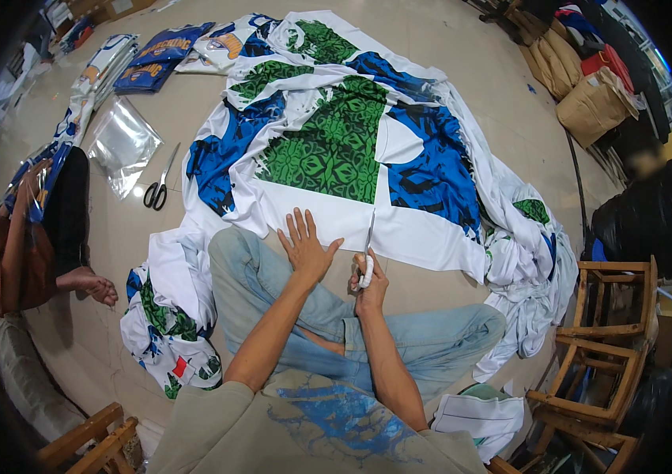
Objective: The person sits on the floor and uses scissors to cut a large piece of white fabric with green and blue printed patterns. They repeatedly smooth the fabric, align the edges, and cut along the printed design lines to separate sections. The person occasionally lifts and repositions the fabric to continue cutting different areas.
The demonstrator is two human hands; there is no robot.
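Note:
A large white fabric sheet [304,207] printed with green and blue panels is spread over the floor before my crossed legs. Flat on its near white margin, fingers spread, lies my left hand [307,250]. My right hand [370,286] grips scissors [368,265] by their white-wrapped handle. Their blades point away from me, at the white strip between the green panel [336,142] and the blue panel [433,174]. Whether the blades are parted is hard to see. A bunched heap of the same fabric [170,308] sits by my left knee.
Black-handled scissors [156,192] and clear plastic bags [124,142] lie on the left floor, near folded packaged garments [164,55]. Another person's foot [87,284] is at far left. More fabric [530,261], wooden stools [605,355] and paper bags [598,103] stand along the right.

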